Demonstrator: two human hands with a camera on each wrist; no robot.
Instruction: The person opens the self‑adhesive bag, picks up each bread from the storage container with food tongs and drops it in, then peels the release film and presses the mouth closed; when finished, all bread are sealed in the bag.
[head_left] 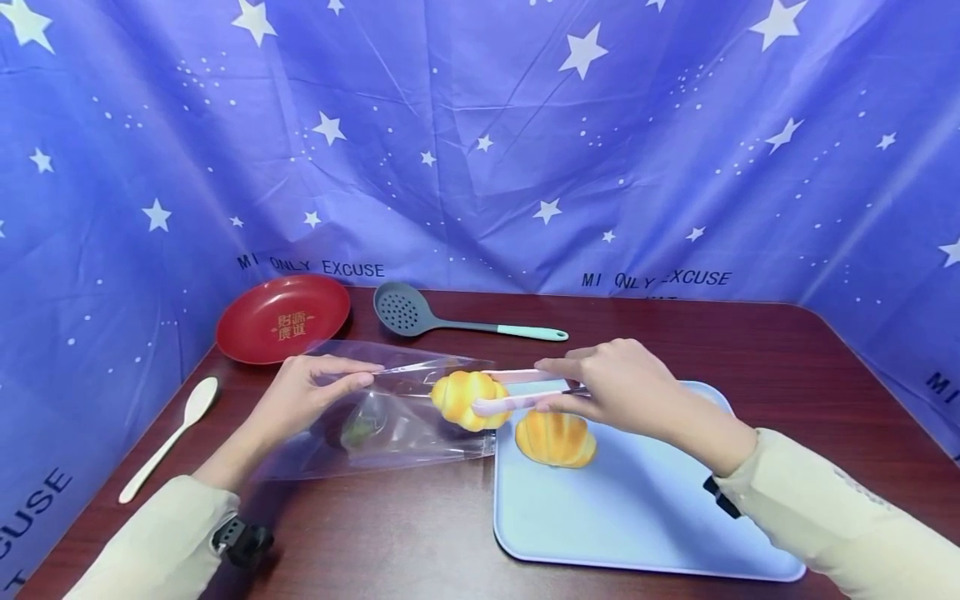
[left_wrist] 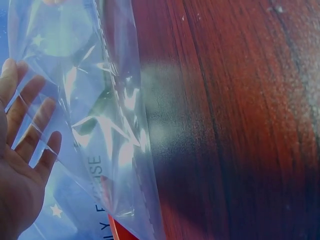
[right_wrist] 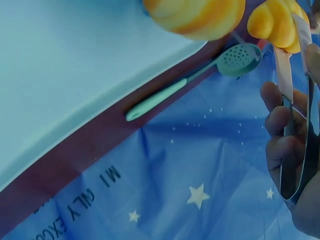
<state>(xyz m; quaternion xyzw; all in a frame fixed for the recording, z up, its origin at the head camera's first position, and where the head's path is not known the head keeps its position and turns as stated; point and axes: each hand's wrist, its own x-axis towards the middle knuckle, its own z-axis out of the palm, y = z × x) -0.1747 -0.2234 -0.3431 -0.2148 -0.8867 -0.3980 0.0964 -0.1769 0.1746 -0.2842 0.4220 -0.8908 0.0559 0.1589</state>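
Two hands are in use, both grasping. Left hand (head_left: 303, 392): thumb and index finger pinch the far edge of the clear bag (head_left: 427, 446); in the left wrist view, the other fingers are spread apart beside the film. Right hand (head_left: 622, 383): thumb and fingers grip the pink-tipped metal tongs (head_left: 525, 402), with the tong arms held partly apart.

The tongs point left, long axis running left to right. Their tips clamp the yellow bread roll (head_left: 463, 392) from its far and near sides. This roll is located at the right end of the bag, just left of the blue tray (head_left: 637, 517); how far it lies inside the film cannot be told. The bag's long axis also runs left to right.

A second bread roll (head_left: 557, 442) rests on the tray, toward its far left corner. The skimmer (head_left: 453, 323) lies beyond the bag, handle directed right. The red plate (head_left: 251, 321) is at far left; the white spoon (head_left: 181, 427) lies nearer, bowl end far.
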